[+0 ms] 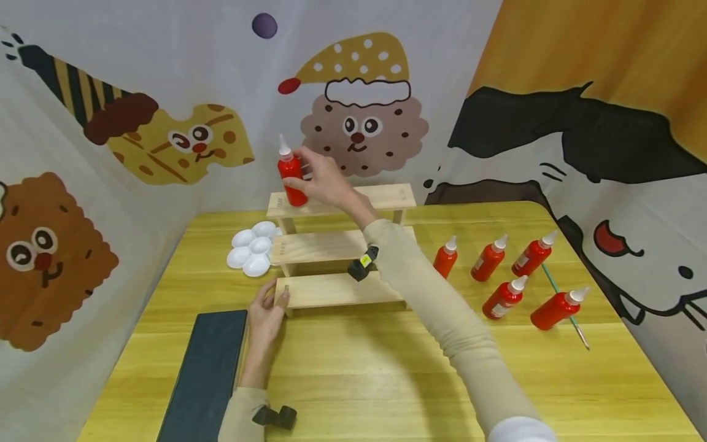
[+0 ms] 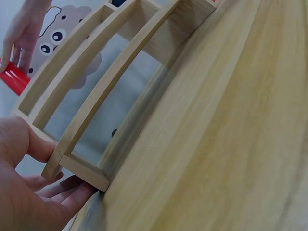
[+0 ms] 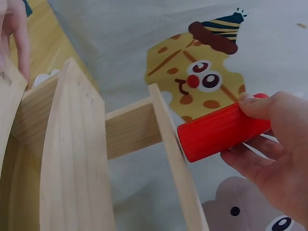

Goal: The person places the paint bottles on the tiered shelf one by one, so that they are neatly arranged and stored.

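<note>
A red squeeze bottle (image 1: 291, 178) with a white pointed cap stands at the left end of the top step of a three-tier wooden rack (image 1: 337, 290). My right hand (image 1: 326, 179) grips it between thumb and fingers from the right. In the right wrist view the base of the bottle (image 3: 216, 131) is right at the top board. My left hand (image 1: 266, 316) holds the left end of the lowest step, thumb on top. The left wrist view shows the fingers (image 2: 72, 195) under that board's end.
Several more red bottles (image 1: 488, 262) stand on the table right of the rack, with a green paintbrush (image 1: 577, 331) beside them. A white flower-shaped palette (image 1: 256, 265) lies left of the rack. Nearer, a dark flat case (image 1: 205, 374) lies beside my left forearm. A cartoon-printed curtain hangs behind.
</note>
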Demonstrator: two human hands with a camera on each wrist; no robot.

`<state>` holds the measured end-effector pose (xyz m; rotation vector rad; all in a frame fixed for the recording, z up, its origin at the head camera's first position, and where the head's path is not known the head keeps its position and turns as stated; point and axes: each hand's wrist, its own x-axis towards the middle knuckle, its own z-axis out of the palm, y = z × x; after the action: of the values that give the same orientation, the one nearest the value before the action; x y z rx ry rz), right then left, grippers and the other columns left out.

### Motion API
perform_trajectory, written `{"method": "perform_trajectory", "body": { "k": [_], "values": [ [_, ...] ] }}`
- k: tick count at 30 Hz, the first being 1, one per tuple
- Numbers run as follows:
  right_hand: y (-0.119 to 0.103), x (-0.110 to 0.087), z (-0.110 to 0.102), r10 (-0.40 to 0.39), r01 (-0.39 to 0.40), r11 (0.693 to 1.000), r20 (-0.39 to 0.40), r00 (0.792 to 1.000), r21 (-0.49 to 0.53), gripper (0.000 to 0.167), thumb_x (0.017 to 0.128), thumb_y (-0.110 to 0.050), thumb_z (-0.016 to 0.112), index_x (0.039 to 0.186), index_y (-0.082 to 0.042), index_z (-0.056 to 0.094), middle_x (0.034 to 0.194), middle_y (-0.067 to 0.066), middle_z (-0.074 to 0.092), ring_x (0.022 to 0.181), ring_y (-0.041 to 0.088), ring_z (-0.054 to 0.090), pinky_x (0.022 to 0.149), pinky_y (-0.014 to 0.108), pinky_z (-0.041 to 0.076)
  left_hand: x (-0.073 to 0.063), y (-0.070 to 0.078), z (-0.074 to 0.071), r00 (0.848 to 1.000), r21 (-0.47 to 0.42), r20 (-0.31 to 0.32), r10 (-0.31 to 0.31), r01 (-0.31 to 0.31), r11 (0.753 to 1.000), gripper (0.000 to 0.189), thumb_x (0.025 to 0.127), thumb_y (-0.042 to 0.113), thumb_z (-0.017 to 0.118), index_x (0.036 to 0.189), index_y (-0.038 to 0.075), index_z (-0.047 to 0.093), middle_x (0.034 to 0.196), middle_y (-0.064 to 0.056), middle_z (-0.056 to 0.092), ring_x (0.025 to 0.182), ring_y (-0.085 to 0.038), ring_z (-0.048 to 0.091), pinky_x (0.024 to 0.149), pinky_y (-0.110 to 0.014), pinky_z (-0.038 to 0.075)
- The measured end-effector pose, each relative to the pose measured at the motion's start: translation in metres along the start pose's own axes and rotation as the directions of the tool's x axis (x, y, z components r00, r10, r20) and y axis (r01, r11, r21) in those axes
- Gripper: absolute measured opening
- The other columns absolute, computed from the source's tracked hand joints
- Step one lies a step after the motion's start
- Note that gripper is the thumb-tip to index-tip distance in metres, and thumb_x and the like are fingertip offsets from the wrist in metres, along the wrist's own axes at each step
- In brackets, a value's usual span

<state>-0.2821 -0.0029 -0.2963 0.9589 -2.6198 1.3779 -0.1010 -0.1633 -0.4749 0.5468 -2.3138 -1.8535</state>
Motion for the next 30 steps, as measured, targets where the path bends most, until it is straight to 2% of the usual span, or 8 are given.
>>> {"method": "perform_trajectory", "body": {
  "k": [2,4,9,16,21,26,30],
  "values": [
    [0.0,0.001,0.001,0.009,-0.009,1.0,0.009,1.0,-0.011,0.048,0.096,-0.021,0.072,0.138,-0.008,0.053,0.129,0.01,0.066,0.114,0.023,0.064,0.096,0.03,0.053,-0.001,0.0,0.0,1.0,0.004,-0.01,0.008,-0.008,1.0,0.05,0.097,0.018,0.065,0.144,0.004,0.054,0.131,-0.038,0.059,0.116,-0.044,0.065,0.09,-0.036,0.054],
    [0.0,0.002,0.002,0.009,-0.008,1.0,0.015,1.0,-0.024,0.048,0.096,-0.021,0.072,0.138,-0.007,0.053,0.129,0.011,0.066,0.114,0.024,0.064,0.097,0.032,0.054,-0.001,0.0,0.0,1.0,0.008,-0.009,-0.009,0.009,1.0,0.05,0.098,0.017,0.065,0.145,0.005,0.054,0.133,-0.037,0.059,0.117,-0.043,0.065,0.091,-0.037,0.053],
    [-0.002,0.004,0.0,0.013,-0.01,0.998,0.04,0.999,-0.059,0.051,0.096,-0.023,0.072,0.139,-0.005,0.052,0.13,0.011,0.066,0.116,0.023,0.063,0.099,0.031,0.052,-0.001,0.002,0.0,0.998,0.029,0.015,-0.062,0.061,0.998,0.051,0.101,0.016,0.06,0.15,0.007,0.048,0.14,-0.033,0.055,0.126,-0.043,0.059,0.101,-0.044,0.049],
    [-0.009,0.001,-0.014,0.029,-0.023,0.996,0.07,0.997,-0.09,0.054,0.095,-0.026,0.073,0.139,-0.005,0.05,0.133,0.011,0.064,0.122,0.023,0.062,0.102,0.032,0.051,0.0,0.002,0.001,0.997,0.008,0.023,-0.073,0.072,0.997,0.052,0.101,0.014,0.06,0.151,0.008,0.047,0.144,-0.033,0.052,0.13,-0.045,0.055,0.107,-0.053,0.044],
    [-0.016,-0.007,-0.032,0.022,-0.018,0.994,0.037,0.999,-0.112,0.055,0.095,-0.028,0.073,0.14,-0.007,0.05,0.136,0.009,0.063,0.125,0.022,0.06,0.105,0.031,0.049,0.001,0.002,0.001,0.997,0.008,0.025,-0.067,0.066,0.998,0.052,0.101,0.014,0.06,0.15,0.007,0.047,0.15,-0.033,0.046,0.136,-0.045,0.049,0.109,-0.055,0.043],
    [-0.02,-0.021,-0.052,-0.023,0.016,0.991,-0.048,0.999,-0.131,0.051,0.096,-0.029,0.072,0.138,-0.007,0.052,0.136,0.009,0.063,0.127,0.022,0.057,0.109,0.034,0.045,0.001,0.003,0.001,0.998,0.009,0.029,-0.058,0.058,0.998,0.052,0.101,0.016,0.06,0.15,0.007,0.047,0.149,-0.034,0.046,0.136,-0.046,0.049,0.11,-0.057,0.042],
    [-0.023,-0.036,-0.065,-0.022,0.006,0.992,-0.125,0.992,-0.125,0.052,0.097,-0.032,0.07,0.139,-0.009,0.052,0.141,0.007,0.061,0.132,0.022,0.054,0.113,0.034,0.041,0.0,0.001,0.001,0.998,0.008,0.033,-0.061,0.061,0.998,0.052,0.101,0.016,0.06,0.151,0.007,0.046,0.149,-0.035,0.045,0.137,-0.047,0.047,0.111,-0.057,0.041]
  ]
}}
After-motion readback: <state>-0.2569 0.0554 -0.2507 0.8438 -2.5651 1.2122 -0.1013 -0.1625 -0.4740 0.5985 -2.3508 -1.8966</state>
